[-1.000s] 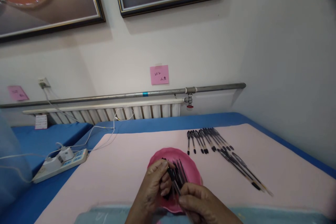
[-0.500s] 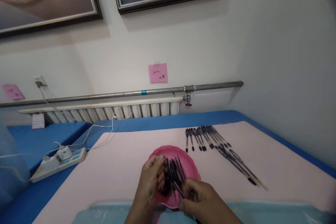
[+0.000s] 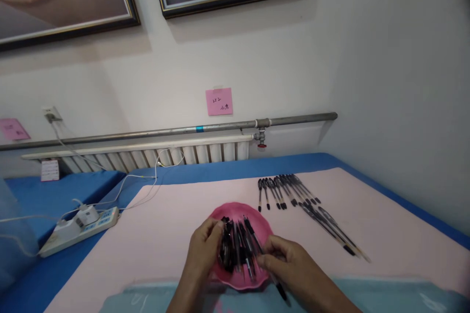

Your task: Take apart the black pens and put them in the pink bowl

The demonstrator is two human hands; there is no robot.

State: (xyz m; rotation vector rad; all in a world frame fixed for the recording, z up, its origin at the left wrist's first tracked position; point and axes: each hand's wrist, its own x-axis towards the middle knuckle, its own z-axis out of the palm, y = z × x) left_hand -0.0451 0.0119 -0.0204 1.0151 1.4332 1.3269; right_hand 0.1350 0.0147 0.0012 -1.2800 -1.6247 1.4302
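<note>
A pink plate [image 3: 261,222] lies on the pink tabletop near me, holding several black pens [image 3: 237,249]. My left hand [image 3: 201,250] rests at the plate's left side with its fingers curled against the pile. My right hand [image 3: 290,266] is at the plate's right side, fingers pinched round one black pen [image 3: 276,283] whose end points toward me. A row of several more black pens [image 3: 293,194] lies laid out on the table beyond the plate, to the right.
A white power strip [image 3: 79,224] with plugs and cables sits on the blue cover at the left. A radiator [image 3: 154,156] and pipe run along the wall. A light blue cloth [image 3: 385,298] lies along the near edge.
My hands have moved apart from a tight grip over the plate. The pens now lie spread in the plate, and my right hand has drawn one pen out toward me.
</note>
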